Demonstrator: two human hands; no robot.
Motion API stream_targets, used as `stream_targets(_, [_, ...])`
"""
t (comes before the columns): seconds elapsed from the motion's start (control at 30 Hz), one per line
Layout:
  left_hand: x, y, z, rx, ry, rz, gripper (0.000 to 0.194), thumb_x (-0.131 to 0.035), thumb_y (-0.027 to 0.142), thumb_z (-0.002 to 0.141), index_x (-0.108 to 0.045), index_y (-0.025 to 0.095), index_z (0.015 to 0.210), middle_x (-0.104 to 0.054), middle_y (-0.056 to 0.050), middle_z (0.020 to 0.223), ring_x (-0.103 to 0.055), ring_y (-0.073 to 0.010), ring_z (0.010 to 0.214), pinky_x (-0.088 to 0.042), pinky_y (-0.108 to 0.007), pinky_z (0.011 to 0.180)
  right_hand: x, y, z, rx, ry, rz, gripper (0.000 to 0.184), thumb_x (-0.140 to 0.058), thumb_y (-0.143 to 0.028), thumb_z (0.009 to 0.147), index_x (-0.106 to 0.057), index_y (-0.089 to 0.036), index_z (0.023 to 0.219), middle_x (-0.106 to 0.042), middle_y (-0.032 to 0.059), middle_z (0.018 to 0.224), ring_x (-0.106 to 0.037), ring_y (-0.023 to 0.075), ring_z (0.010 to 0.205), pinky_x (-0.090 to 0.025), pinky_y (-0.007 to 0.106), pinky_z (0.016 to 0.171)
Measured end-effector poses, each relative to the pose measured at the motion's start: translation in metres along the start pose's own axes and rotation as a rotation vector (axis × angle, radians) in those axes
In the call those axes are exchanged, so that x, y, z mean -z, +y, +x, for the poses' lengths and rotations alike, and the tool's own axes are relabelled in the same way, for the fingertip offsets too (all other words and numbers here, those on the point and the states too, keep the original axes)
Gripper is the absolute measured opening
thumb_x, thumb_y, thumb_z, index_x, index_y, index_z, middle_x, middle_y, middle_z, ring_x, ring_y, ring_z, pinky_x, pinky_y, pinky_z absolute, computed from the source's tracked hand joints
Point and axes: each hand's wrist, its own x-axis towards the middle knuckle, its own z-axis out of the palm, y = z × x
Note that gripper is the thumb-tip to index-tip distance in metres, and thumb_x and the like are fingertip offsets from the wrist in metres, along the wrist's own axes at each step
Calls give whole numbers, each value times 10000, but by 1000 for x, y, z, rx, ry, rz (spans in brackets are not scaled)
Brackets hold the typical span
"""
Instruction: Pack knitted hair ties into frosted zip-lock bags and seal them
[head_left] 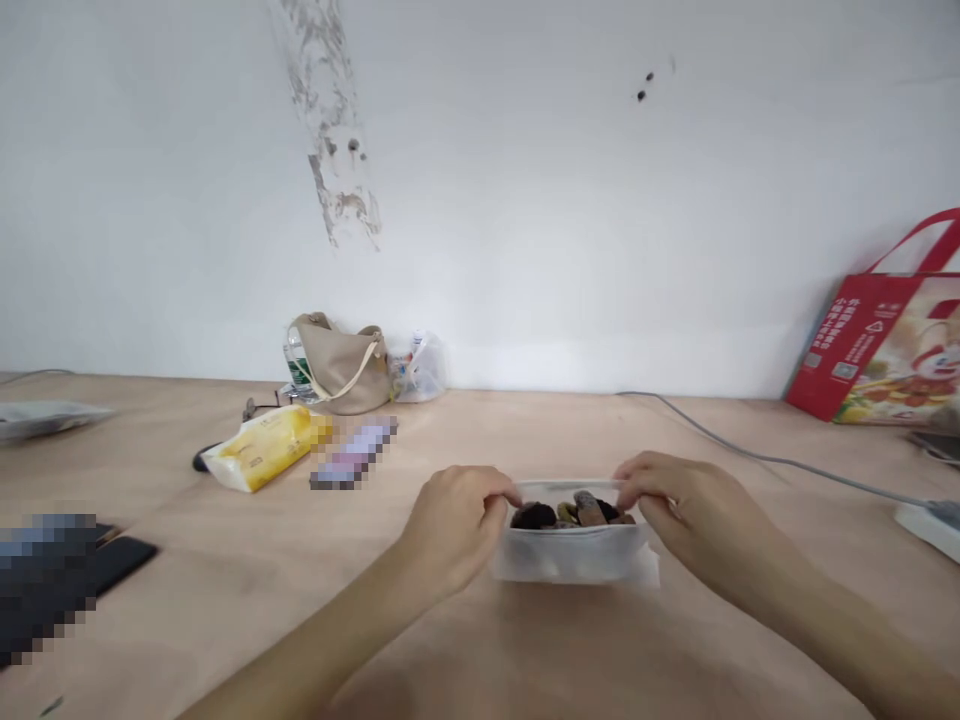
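Between my two hands is a translucent white plastic box point(574, 557), uncovered at the top. Several small soft-looking items point(591, 508) lie in it, black, brown, grey and olive; their kind is too blurred to tell. My left hand point(461, 520) pinches the box's left rim between thumb and fingers. On the opposite side, my right hand point(679, 505) grips the right rim in the same way. A pale flap or edge shows at the box's lower right. Whether the box rests on the table or is slightly raised, I cannot tell.
The wooden table point(247, 610) runs back to a white wall. Left stand a yellow tissue pack point(274, 447), a purple phone point(354, 452), a beige handbag point(341, 365) and a clear plastic bag point(421, 368). Right are a red shopping bag point(862, 345) and a grey cable point(750, 455).
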Motion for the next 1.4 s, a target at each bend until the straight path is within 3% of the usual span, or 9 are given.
stream_targets(0.27, [22,-11,12,-21,-196,5,427,-424,474,900,-649,171,700,-668,-32,709,-605,-189,674,-420,-262,632,32,7,10,-222,-380,-1,321,-506,-501,850,-640,-240,720,-691,13,753,-635,207,689,-455,309,635])
stream_targets(0.47, [29,-20,16,88,-302,-108,247,-600,419,790,-641,184,727,-662,-9,755,-589,-189,717,-417,-254,637,34,19,16,-276,-441,53,280,-453,-411,872,-633,-239,744,-689,27,803,-612,209,718,-448,314,639])
stream_targets(0.63, [31,-30,15,102,-381,-268,131,-591,304,791,-656,192,773,-679,2,811,-600,-184,795,-433,-270,736,28,11,14,-249,-541,260,277,-566,-508,820,-643,-275,951,-656,18,1098,-607,215,938,-462,302,762])
stream_targets(0.77, [21,-41,9,177,-197,-447,140,-632,305,747,-658,192,827,-656,2,810,-570,-164,754,-434,-262,710,26,4,12,-296,-581,280,286,-619,-378,786,-619,-287,1058,-677,0,956,-616,194,857,-458,269,708])
stream_targets(0.93, [3,-48,1,353,118,-748,262,-765,333,572,-596,172,691,-496,70,536,-466,-101,508,-381,-210,518,30,12,12,-255,-554,130,159,-499,-226,819,-646,-258,868,-628,-33,649,-593,168,629,-406,247,562])
stream_targets(1.07, [-5,-37,-6,399,128,-828,286,-781,396,570,-631,160,629,-601,11,567,-547,-139,545,-441,-239,534,27,5,9,-212,-370,-29,268,-490,-205,828,-652,-266,1032,-710,11,899,-650,222,831,-453,334,721])
stream_targets(1.17, [-7,-23,-11,384,87,-874,225,-745,376,625,-687,165,680,-677,-22,649,-600,-172,609,-485,-262,582,16,-25,13,-42,-247,6,248,-522,-232,861,-631,-272,1081,-677,25,1113,-615,236,1006,-426,387,862])
stream_targets(1.3, [-1,-8,-17,316,93,-793,142,-672,312,681,-698,175,659,-680,-12,644,-587,-165,614,-471,-249,593,-14,-73,26,142,-147,-25,138,-576,-218,871,-652,-230,986,-686,46,1073,-625,239,941,-416,379,808])
stream_targets(1.4, [6,-2,-19,242,122,-591,177,-651,293,709,-662,180,574,-635,10,575,-535,-137,564,-423,-226,564,-32,-88,35,239,-210,-137,105,-599,-117,830,-643,-210,805,-693,11,841,-635,197,750,-387,348,750])
